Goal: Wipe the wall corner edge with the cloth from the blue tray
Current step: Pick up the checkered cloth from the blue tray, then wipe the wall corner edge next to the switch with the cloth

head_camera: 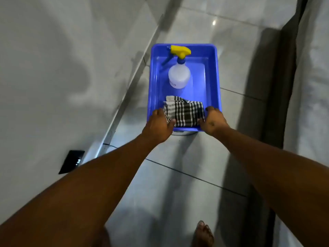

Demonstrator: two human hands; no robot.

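A blue tray (213,75) stands on a low round stand in the middle of the head view. In its near end lies a folded black-and-white checked cloth (185,112). My left hand (158,126) grips the cloth's left end, thumb on top. On the cloth's right end my right hand (214,122) holds on, its fingers curled over the tray's near rim. A clear spray bottle (179,75) with a yellow and blue trigger head lies in the tray's far half. The grey wall (62,68) rises on the left.
A black socket plate (72,161) sits low on the left wall. The floor is glossy grey tile (178,184). A dark edge and grey surface (311,104) run along the right. My bare foot (203,234) shows at the bottom.
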